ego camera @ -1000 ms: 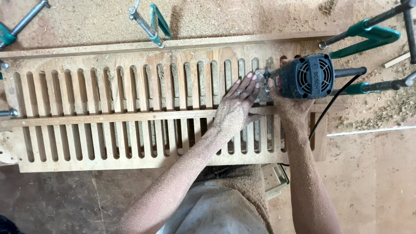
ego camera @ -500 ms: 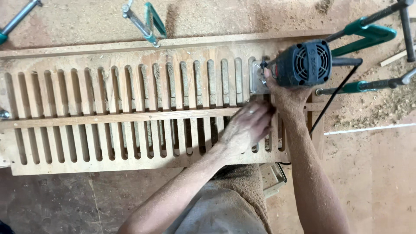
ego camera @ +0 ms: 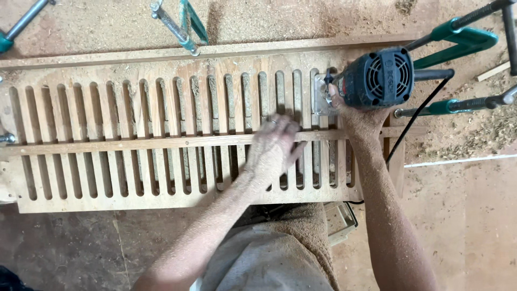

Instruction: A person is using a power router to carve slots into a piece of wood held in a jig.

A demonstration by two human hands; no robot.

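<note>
Right hand (ego camera: 358, 116) grips a dark blue router (ego camera: 377, 78), fingers wrapped about its body, at the 2 o'clock part of the view. The router stands on the slotted wooden panel (ego camera: 107, 140), over its right-end slots. Left hand (ego camera: 274, 145) lies on the panel at centre, across the crosswise wooden strip (ego camera: 134, 144); it is blurred, fingers apparently loosely spread, holding nothing. Green clamps (ego camera: 463, 37) sit at 2 o'clock, beside the router.

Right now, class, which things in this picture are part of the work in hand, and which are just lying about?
In use:
router, gripped by right hand
slotted panel, under left hand
clamps at the panel's edges
cord

Lying about:
sawdust
wood offcut
</note>
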